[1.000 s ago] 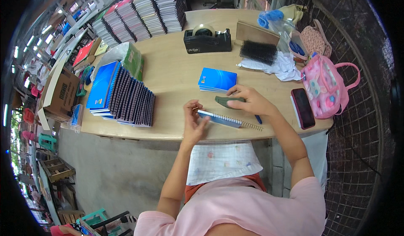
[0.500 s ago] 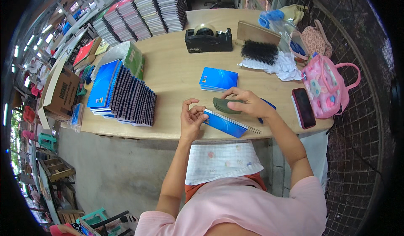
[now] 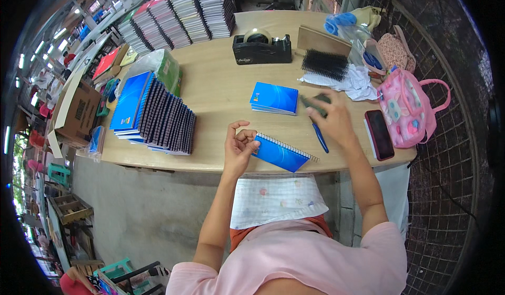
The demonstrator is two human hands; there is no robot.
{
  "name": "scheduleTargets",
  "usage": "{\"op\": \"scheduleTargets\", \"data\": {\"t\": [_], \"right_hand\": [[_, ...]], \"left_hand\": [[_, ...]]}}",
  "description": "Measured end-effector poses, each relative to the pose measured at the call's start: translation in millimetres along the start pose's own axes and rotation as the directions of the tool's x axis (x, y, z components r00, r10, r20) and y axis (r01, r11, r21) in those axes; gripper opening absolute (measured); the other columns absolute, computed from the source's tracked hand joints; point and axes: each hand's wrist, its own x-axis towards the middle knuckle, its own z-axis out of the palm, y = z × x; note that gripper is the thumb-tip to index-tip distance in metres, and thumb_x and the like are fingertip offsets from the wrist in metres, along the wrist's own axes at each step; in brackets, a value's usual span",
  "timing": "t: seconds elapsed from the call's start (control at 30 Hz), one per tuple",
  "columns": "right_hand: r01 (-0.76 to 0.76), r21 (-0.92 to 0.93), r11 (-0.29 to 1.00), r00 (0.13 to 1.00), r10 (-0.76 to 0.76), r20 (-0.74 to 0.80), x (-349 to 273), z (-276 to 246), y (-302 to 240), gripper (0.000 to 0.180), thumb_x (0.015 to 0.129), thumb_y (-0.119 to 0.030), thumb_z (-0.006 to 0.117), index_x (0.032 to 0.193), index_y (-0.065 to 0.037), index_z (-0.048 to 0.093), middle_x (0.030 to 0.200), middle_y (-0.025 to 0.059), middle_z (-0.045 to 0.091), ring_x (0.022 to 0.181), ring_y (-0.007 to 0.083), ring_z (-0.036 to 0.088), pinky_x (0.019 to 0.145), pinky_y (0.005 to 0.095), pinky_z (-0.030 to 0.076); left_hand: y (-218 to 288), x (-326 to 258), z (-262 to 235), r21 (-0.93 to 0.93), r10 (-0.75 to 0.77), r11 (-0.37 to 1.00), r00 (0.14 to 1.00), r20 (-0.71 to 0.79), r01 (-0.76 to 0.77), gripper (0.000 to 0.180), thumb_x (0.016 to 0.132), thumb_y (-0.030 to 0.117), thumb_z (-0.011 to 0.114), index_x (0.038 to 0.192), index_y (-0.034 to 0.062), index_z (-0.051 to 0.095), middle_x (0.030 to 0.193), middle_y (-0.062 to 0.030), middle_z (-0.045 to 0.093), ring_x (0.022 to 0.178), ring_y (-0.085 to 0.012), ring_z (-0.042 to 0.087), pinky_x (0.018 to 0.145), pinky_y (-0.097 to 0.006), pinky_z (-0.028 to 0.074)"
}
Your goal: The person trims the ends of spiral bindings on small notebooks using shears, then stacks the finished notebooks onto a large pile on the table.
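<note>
Left hand: the left hand [image 3: 239,146] is half curled at the near edge of the table, thumb and fingertips pinching the left end of a blue spiral notebook [image 3: 281,153].
Spiral notebook: it lies slanted on the table [image 3: 221,92] close to the near edge, its wire binding along the far side, right in front of the person's body.
Right hand: the right hand [image 3: 330,117] rests palm down farther out on the table, fingers bent over a small dark green thing [image 3: 310,101]; whether it grips that thing or only covers it I cannot tell.
Pen: a blue pen [image 3: 319,137] lies on the table just under the right hand, beside the right end of the notebook.
Small pile: a short pile of blue notebooks [image 3: 274,98] sits beyond the spiral notebook, just left of the right hand.
Big row: a long slanted row of blue notebooks [image 3: 158,113] with dark spines fills the left part of the table.
Phone: a dark phone [image 3: 379,134] lies to the right of the right wrist.
Bag: a pink bag [image 3: 407,108] stands at the table's right edge.
Far side: a black tape dispenser [image 3: 262,48] and a black brush [image 3: 325,63] sit well beyond the hands.
</note>
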Motion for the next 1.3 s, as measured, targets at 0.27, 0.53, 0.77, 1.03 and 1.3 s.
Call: {"op": "scheduleTargets", "data": {"t": [0.27,0.53,0.77,1.03,1.3], "right_hand": [[-0.125,-0.280,0.952,0.992,0.127,-0.012,-63,14,6,0.058,0.081,-0.038,0.074,0.128,-0.007,0.060,0.128,0.0178,0.049,0.121,0.0362,0.044,0.098,0.0519,0.038],[0.018,-0.440,0.898,1.000,-0.027,-0.015,-69,28,27,0.058,0.082,-0.035,0.074,0.129,-0.005,0.056,0.135,0.0184,0.044,0.127,0.0375,0.040,0.103,0.0552,0.032],[-0.043,-0.375,0.926,0.996,0.010,-0.090,-74,19,35,0.064,0.082,-0.037,0.074,0.132,-0.004,0.051,0.138,0.0217,0.040,0.130,0.0398,0.036,0.104,0.0554,0.031],[-0.054,-0.429,0.902,0.998,0.044,-0.033,-69,23,48,0.068,0.082,-0.041,0.073,0.133,-0.002,0.050,0.137,0.0183,0.043,0.131,0.0381,0.037,0.106,0.0534,0.031],[0.166,-0.255,0.953,0.966,-0.105,0.236,-44,-5,64,0.057,0.082,-0.035,0.075,0.127,-0.006,0.056,0.141,0.0175,0.042,0.134,0.0377,0.035,0.108,0.0506,0.032]], "left_hand": [[11,-3,11,0.081,0.005,0.997,0.997,-0.072,0.001,0.072,0.087,-0.005,0.066,0.148,0.0084,0.029,0.101,-0.0105,0.067,0.084,-0.0109,0.063,0.071,-0.022,0.052],[14,-5,14,0.106,-0.008,0.994,0.995,-0.097,0.019,0.077,0.086,-0.005,0.066,0.151,0.0082,0.027,0.098,-0.0115,0.069,0.081,-0.0096,0.063,0.070,-0.022,0.052],[16,-12,9,0.093,-0.029,0.995,0.990,-0.135,0.042,0.077,0.086,-0.006,0.066,0.151,0.0102,0.028,0.099,-0.0113,0.070,0.079,-0.0087,0.063,0.069,-0.021,0.051],[19,-9,17,0.105,-0.080,0.990,0.992,-0.095,0.090,0.076,0.087,-0.004,0.066,0.151,0.0091,0.027,0.100,-0.0112,0.071,0.082,-0.0097,0.065,0.071,-0.023,0.051],[21,-8,17,0.098,-0.047,0.994,0.996,-0.079,0.055,0.080,0.085,-0.001,0.070,0.152,0.0072,0.027,0.096,-0.0100,0.071,0.079,-0.0087,0.062,0.070,-0.022,0.049]]}}
